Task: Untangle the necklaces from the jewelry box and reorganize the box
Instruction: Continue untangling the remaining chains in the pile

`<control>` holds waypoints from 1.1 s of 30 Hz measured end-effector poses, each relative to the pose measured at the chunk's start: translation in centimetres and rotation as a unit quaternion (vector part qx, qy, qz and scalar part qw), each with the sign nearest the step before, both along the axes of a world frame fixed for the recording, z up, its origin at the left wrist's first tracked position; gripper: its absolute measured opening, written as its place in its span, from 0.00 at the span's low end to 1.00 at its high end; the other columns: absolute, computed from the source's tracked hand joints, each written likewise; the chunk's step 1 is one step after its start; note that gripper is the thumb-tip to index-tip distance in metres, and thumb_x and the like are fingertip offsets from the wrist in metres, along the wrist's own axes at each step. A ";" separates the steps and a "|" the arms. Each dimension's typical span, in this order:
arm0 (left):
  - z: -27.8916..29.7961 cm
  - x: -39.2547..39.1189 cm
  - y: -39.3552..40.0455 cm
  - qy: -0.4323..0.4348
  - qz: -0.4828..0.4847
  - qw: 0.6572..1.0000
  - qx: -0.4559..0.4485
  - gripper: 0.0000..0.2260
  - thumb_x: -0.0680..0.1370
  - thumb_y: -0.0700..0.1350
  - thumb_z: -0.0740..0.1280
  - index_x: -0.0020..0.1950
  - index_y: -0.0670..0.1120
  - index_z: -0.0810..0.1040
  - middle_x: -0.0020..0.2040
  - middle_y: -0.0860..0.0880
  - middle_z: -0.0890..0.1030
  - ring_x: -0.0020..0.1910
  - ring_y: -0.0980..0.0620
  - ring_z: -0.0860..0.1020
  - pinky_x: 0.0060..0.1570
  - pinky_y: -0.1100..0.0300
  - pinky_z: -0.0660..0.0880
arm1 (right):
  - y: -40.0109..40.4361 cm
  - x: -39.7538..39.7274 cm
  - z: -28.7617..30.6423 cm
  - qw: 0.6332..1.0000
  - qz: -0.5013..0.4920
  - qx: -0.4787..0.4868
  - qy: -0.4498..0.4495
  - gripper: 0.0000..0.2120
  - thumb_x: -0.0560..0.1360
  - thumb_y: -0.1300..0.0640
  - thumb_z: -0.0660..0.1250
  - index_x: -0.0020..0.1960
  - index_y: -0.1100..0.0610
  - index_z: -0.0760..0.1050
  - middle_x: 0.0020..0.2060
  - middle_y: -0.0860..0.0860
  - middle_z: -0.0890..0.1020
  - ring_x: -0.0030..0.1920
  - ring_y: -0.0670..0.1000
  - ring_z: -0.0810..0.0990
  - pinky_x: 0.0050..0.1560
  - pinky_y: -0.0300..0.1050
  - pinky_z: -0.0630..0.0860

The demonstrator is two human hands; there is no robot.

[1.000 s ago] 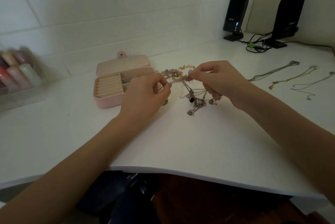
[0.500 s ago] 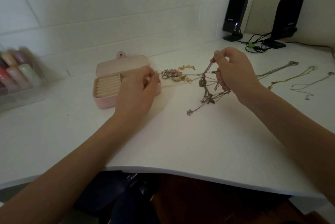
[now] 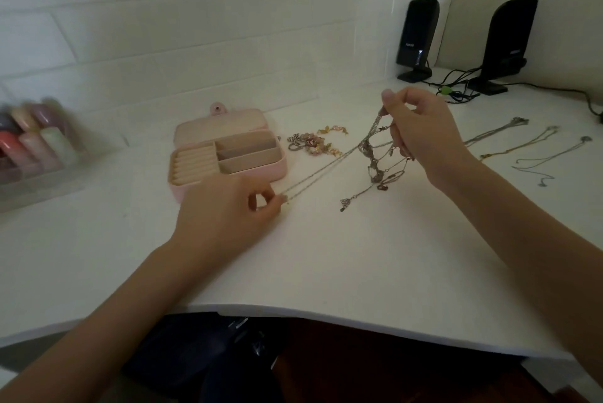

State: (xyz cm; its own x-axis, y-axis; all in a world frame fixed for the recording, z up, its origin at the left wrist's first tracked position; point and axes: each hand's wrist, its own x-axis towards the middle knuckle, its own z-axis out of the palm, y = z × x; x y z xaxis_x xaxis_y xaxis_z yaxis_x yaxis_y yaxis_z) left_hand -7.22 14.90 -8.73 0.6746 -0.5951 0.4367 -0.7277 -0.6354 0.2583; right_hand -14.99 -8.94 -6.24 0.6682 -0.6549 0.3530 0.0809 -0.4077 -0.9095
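Between the two hands, the tangle of necklaces [image 3: 375,161] hangs over the white desk [image 3: 359,256], so I'd say we're maybe halfway: three chains [image 3: 522,148] already lie straight off to the right, while the pink jewelry box [image 3: 228,154] sits open with its compartments bare. Right hand [image 3: 421,135] pinches the clump up high, left hand [image 3: 228,216] pinches one chain [image 3: 319,171] pulled taut, low beside the box.
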 end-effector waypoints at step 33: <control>0.4 1.9 -8.5 0.500 -0.236 0.815 -0.174 0.02 0.73 0.38 0.70 0.43 0.44 0.79 0.32 0.48 0.81 0.26 0.55 0.77 0.32 0.65 0.77 | 0.4 -0.6 0.7 0.971 0.198 0.131 -0.032 0.14 0.81 0.49 0.59 0.40 0.55 0.74 0.20 0.47 0.65 0.25 0.47 0.61 0.30 0.40 0.60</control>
